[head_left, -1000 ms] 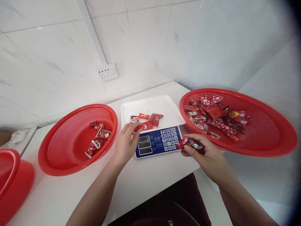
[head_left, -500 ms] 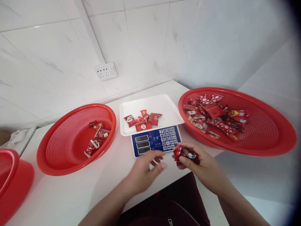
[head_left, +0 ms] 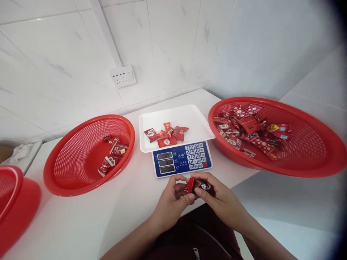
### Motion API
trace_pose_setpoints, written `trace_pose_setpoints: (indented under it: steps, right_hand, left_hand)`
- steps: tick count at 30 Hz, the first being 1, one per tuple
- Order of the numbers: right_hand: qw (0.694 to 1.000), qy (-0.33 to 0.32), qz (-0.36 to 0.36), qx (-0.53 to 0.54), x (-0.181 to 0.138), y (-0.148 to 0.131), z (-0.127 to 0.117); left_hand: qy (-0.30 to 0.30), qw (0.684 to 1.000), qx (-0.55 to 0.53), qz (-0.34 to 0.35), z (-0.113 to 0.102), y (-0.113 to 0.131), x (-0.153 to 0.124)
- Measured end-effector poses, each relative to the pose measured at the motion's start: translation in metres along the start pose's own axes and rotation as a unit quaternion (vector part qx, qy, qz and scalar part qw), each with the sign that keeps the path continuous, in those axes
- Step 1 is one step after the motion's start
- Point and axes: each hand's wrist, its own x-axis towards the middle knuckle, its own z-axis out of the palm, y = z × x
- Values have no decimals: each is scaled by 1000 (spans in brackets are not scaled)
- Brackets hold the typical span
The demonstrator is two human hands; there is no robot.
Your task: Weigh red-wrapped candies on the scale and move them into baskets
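Note:
My right hand (head_left: 221, 198) is closed around small red and dark candy packets (head_left: 205, 186), just in front of the scale. From the other side, my left hand (head_left: 172, 204) has its thumb and fingers on the packets' left end. How many packets are held is hidden by the fingers. Behind both hands stands a blue-fronted digital scale (head_left: 181, 159) with a white tray (head_left: 196, 121) on top. Several red candy packets (head_left: 167, 141) lie grouped on that tray.
To the right a large red basket (head_left: 320, 148) holds a heap of red packets (head_left: 249, 124). Another red basket (head_left: 73, 159), left of the scale, has several packets (head_left: 119, 149) inside. A third red basket (head_left: 25, 213) is cut off at the left edge. A wall socket (head_left: 123, 76) sits behind.
My left hand has moved right and closed onto the packets. My right hand has brought them a little left and down. The view has shifted slightly.

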Motion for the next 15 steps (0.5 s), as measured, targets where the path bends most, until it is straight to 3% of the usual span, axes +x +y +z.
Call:
trace_pose_setpoints:
  steps: [5, 9, 15]
  right_hand:
    - [993, -60, 18, 104, -2, -2, 2]
    - [989, -88, 25, 119, -2, -5, 3]
    - [999, -25, 26, 20, 5, 2, -1]
  left_hand:
    - [8, 999, 46, 14, -2, -2, 0]
    - [19, 997, 75, 32, -5, -3, -1]
    - [60, 994, 89, 34, -9, 5, -2]
